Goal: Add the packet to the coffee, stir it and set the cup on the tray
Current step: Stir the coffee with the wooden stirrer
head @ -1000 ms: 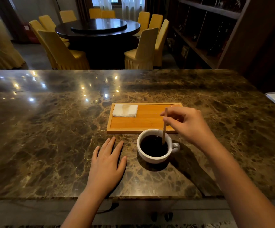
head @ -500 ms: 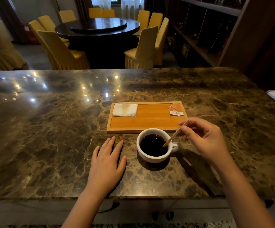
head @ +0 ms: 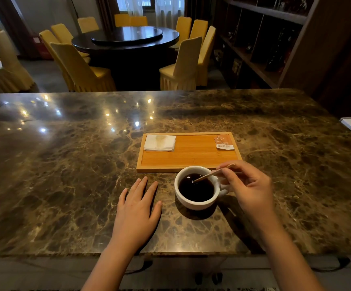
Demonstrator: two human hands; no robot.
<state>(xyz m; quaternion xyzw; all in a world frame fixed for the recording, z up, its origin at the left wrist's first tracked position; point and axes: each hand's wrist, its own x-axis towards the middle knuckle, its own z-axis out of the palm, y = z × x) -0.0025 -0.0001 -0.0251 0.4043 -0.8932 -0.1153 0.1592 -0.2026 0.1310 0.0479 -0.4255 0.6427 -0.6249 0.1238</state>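
Observation:
A white cup (head: 193, 203) of black coffee stands on the marble counter just in front of the wooden tray (head: 189, 156). My right hand (head: 248, 185) is right of the cup and pinches a thin wooden stir stick (head: 210, 175), which slants down with its tip in the coffee. An orange packet (head: 224, 142) lies on the tray's far right corner. My left hand (head: 137, 208) rests flat on the counter left of the cup, fingers spread, holding nothing.
A folded white napkin (head: 159, 142) lies on the tray's far left corner. The brown marble counter (head: 65, 175) stretches wide on both sides. Beyond it stand a round dark table (head: 126, 38) with yellow chairs and a shelf unit (head: 265, 43) at the right.
My right hand has dropped from above the cup to its right side, uncovering the packet. The stick went from upright to a low slant, tip still in the coffee. The left hand stayed put.

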